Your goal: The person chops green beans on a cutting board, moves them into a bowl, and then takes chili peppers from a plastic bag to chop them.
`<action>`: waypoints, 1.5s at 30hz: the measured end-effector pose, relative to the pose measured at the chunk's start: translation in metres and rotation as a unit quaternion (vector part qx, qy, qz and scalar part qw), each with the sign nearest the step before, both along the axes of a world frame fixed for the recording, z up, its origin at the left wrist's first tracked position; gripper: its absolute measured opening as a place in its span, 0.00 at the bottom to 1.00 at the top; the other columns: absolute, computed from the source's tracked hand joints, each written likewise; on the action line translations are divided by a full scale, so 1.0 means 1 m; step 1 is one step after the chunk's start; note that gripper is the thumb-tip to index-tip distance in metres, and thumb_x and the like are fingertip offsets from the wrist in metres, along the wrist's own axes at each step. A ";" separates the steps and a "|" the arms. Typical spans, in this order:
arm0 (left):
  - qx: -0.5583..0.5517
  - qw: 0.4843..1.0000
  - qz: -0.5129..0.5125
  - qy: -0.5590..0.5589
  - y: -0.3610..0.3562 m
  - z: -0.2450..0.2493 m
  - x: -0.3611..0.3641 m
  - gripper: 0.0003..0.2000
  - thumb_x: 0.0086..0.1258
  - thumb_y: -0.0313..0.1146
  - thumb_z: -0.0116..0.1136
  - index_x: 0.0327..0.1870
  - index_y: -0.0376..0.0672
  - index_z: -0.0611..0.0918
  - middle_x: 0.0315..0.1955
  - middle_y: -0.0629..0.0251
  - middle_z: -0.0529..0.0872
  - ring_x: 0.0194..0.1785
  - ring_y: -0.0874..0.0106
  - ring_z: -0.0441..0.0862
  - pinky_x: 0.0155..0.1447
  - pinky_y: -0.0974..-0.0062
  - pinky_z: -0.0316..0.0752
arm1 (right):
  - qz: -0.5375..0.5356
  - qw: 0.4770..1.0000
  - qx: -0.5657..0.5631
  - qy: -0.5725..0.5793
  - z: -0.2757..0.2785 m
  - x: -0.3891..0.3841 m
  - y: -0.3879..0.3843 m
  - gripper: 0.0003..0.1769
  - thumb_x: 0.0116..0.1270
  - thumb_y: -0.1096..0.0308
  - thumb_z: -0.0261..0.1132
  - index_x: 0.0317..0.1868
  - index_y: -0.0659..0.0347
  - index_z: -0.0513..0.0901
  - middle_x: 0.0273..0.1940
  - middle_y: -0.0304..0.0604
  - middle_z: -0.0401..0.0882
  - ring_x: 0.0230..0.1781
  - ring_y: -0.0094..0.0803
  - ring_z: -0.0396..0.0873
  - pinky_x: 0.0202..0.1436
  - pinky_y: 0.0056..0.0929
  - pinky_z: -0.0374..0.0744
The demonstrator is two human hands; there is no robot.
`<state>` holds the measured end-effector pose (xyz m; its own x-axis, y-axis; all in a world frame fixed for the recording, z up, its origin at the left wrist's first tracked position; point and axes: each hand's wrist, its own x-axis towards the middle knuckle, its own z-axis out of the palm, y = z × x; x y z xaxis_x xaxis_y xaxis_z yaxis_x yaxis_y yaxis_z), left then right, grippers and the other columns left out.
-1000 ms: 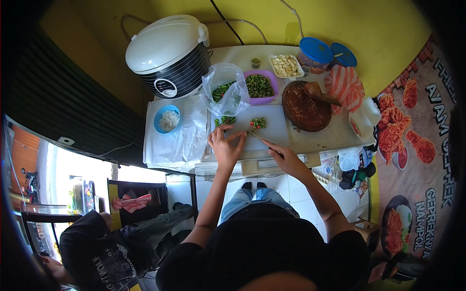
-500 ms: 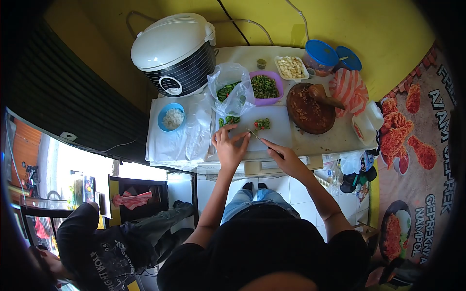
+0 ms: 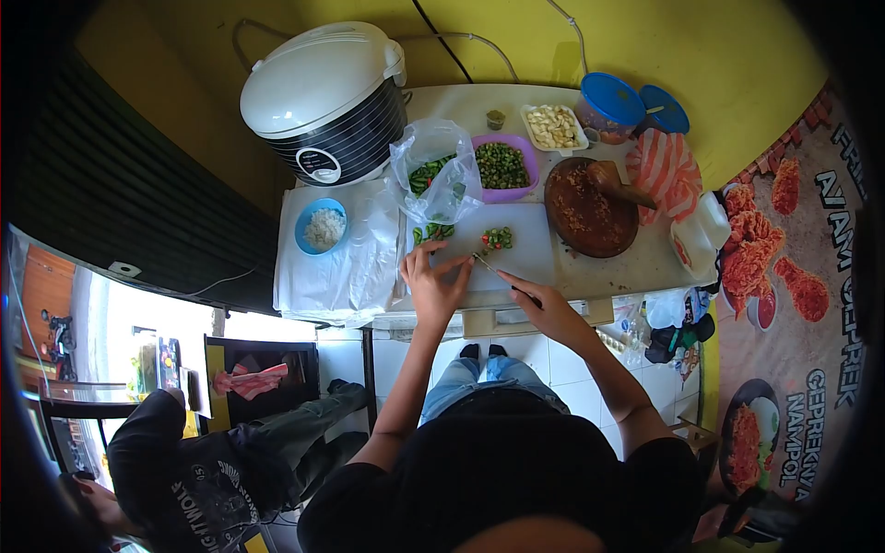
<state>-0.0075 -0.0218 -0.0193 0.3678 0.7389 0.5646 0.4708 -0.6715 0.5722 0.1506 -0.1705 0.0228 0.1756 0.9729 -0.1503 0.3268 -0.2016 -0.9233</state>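
My right hand (image 3: 550,311) is closed around the dark handle of a small knife (image 3: 487,264), its blade pointing up and left over the white cutting board (image 3: 530,263). At the blade's tip, my left hand (image 3: 435,288) pinches thumb and forefinger together; what they hold is too small to make out. Just beyond the fingertips lies a little pile of chopped green and red chilies (image 3: 498,238). Longer green chilies (image 3: 433,232) rest on the board's left part, in front of an open clear plastic bag (image 3: 452,189) with more green chilies inside.
Behind the board stands a purple tub (image 3: 507,194) of chopped green pieces. A stone mortar (image 3: 590,235) with a wooden pestle (image 3: 629,190) is to the right. At left are a blue bowl (image 3: 303,238) of rice and a large rice cooker (image 3: 323,101). Another person (image 3: 198,470) is at lower left.
The knife tip and the left fingertips have shifted very slightly, still close together over the board. The view has moved a little; the chopped pile stays in place.
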 end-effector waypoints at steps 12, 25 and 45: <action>-0.033 0.999 -0.002 0.000 -0.001 0.002 0.001 0.05 0.53 0.36 0.76 0.30 0.52 0.93 0.47 0.67 0.81 0.57 0.62 0.73 0.67 0.61 0.59 | 0.008 1.000 0.004 0.007 -0.013 0.004 0.022 0.24 0.78 0.64 0.54 0.72 0.47 0.72 0.51 0.53 0.84 0.42 0.29 0.77 0.57 0.30 0.75; -0.031 0.999 -0.006 -0.005 0.002 -0.001 0.002 0.05 0.54 0.37 0.75 0.30 0.50 0.91 0.45 0.66 0.80 0.56 0.61 0.75 0.72 0.45 0.56 | 0.016 0.997 -0.049 0.050 -0.007 0.017 -0.007 0.23 0.80 0.63 0.54 0.73 0.52 0.71 0.65 0.50 0.77 0.63 0.30 0.75 0.69 0.30 0.68; 0.009 0.994 0.092 0.052 0.022 0.024 -0.014 0.11 0.51 0.48 0.78 0.31 0.56 0.92 0.46 0.75 0.84 0.57 0.67 0.75 0.63 0.61 0.60 | 0.067 0.997 -0.025 -0.001 0.005 0.009 0.010 0.24 0.80 0.63 0.53 0.73 0.50 0.70 0.47 0.47 0.83 0.38 0.25 0.71 0.52 0.26 0.74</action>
<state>-0.0212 0.0000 0.0047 0.2847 0.7889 0.5446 0.6425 -0.5787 0.5024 0.1597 -0.1606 0.0277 0.0456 0.9790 -0.1989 0.3546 -0.2020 -0.9129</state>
